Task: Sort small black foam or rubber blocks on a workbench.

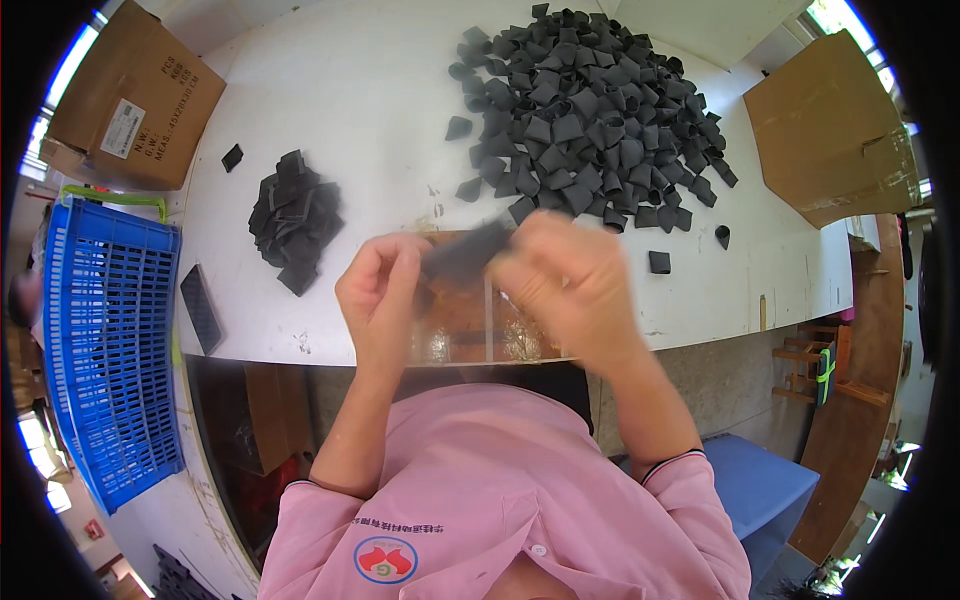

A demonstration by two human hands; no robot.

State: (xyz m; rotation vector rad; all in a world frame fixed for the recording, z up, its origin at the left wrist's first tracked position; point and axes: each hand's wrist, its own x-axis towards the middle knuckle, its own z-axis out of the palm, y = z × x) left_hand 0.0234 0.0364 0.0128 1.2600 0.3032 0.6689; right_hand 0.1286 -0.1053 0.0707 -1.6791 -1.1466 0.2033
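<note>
A dark grey, flexible strip-like piece (pixel 462 256) is stretched between my two hands above the near part of the table. Its left end is pinched between the thumb and fingers of my left hand (pixel 378 290). At the other end my right hand (pixel 575 285), smeared by motion, has its fingers closed on the piece. Beyond my right hand lies a big heap of dark grey pieces curled into short tubes (pixel 590 120). Left of my left hand sits a smaller pile of flat dark pieces (pixel 295 220).
Cardboard boxes stand on the white table (pixel 380 120) at far left (pixel 140 90) and far right (pixel 835 130). A blue plastic basket (pixel 115 350) and a dark flat slab (pixel 201 310) are at left. Brown board (pixel 450 325) lies under my hands; a blue stool (pixel 755 485) stands right.
</note>
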